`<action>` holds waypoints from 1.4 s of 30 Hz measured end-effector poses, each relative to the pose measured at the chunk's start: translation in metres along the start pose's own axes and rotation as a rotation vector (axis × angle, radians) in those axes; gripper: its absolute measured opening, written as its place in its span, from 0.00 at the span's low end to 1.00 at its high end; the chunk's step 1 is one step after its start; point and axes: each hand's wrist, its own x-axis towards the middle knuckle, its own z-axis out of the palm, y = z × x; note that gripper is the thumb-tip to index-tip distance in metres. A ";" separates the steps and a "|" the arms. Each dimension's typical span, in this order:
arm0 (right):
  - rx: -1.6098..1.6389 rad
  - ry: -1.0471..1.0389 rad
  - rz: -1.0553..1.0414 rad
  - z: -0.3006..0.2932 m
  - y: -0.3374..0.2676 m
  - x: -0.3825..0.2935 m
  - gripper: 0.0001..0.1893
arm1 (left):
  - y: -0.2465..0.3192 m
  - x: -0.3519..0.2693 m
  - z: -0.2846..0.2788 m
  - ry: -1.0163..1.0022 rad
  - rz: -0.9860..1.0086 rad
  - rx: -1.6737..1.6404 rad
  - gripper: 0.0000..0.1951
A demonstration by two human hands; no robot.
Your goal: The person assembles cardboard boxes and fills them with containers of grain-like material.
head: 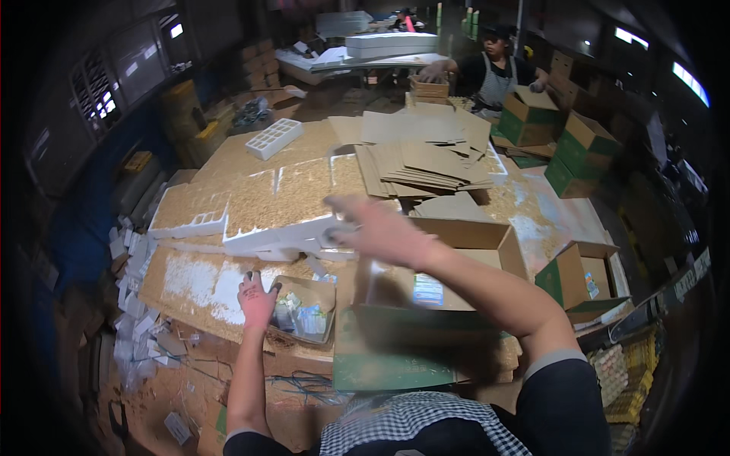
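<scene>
My left hand (256,299), in a pink glove with grey fingertips, has its fingers spread at the left rim of a small cardboard box (333,312). Printed packets (308,319) lie in that box. My right hand (388,231), gloved alike and blurred, is raised near the front edge of the white foam trays (268,242). Its thumb and fingers are apart, with nothing clear between them. Those trays hold loose tan husk-like filling (285,199). Below my right forearm stands an open green-and-brown carton (485,231) with a printed leaflet (428,289) inside.
Flat cardboard sheets (422,165) are stacked behind the carton. An empty-celled foam tray (275,138) lies farther back. Another open carton (593,273) stands at right, near egg trays (613,376). Foam scraps (134,308) pile at left. A co-worker (496,74) handles boxes across the table.
</scene>
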 end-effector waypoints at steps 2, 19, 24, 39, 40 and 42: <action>0.042 0.214 0.136 -0.072 0.022 -0.048 0.26 | 0.003 -0.006 -0.012 -0.105 -0.077 -0.589 0.24; 0.406 0.309 0.687 -0.048 0.214 -0.243 0.49 | 0.205 -0.040 -0.045 -1.014 0.120 -1.186 0.32; 0.364 0.231 0.714 -0.048 0.217 -0.243 0.47 | 0.220 -0.066 -0.003 -0.700 0.224 -0.718 0.58; -0.209 0.636 0.526 -0.168 0.285 -0.354 0.24 | 0.400 -0.080 -0.058 -1.091 -0.103 -1.737 0.26; -0.257 0.721 0.526 -0.215 0.282 -0.369 0.24 | 0.434 -0.085 -0.060 -1.148 -0.058 -1.743 0.26; -0.424 0.861 0.577 -0.306 0.291 -0.409 0.24 | 0.505 -0.098 -0.060 -1.277 0.020 -1.748 0.26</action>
